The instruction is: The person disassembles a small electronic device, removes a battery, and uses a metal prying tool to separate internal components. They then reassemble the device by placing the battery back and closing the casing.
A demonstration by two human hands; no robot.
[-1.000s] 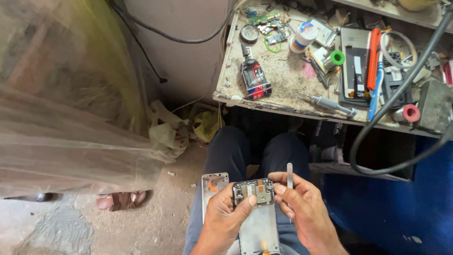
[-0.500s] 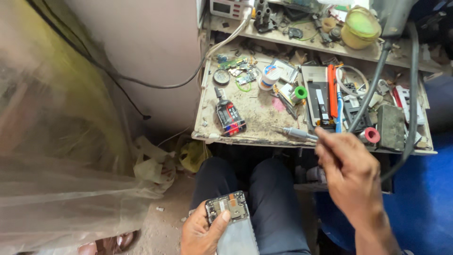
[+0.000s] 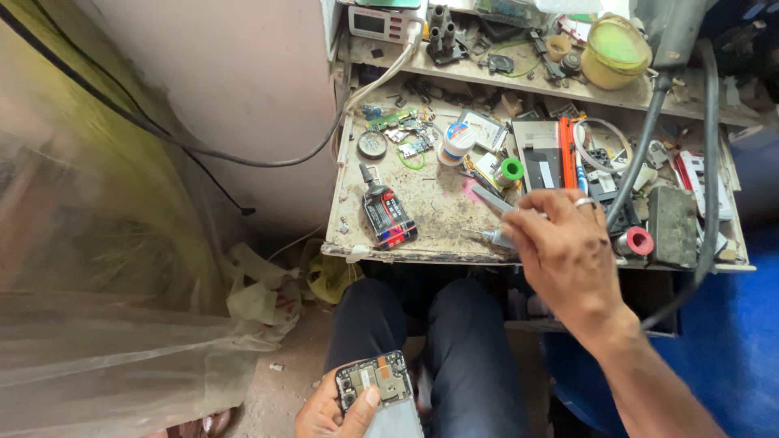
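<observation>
Grey tweezers [image 3: 492, 199] being pinched in the right hand [image 3: 568, 247], raised over the front edge of the cluttered counter [image 3: 438, 215], fingers closed around the tool. Hovering just beside a silver-tipped screwdriver [image 3: 491, 236] lying at the counter's edge. Lying further left on the dirty surface: a small black and red bottle [image 3: 387, 215]. Standing behind the tweezers: a green-cored spool [image 3: 510, 170] and a white tape roll [image 3: 458, 142]. Trailing down on the right: a thick black hose [image 3: 645, 154]. Down at the bottom edge, resting over the lap: the left hand [image 3: 333, 414], gripping an opened phone [image 3: 375, 383] with its circuit board exposed, thumb pressing on the board.
</observation>
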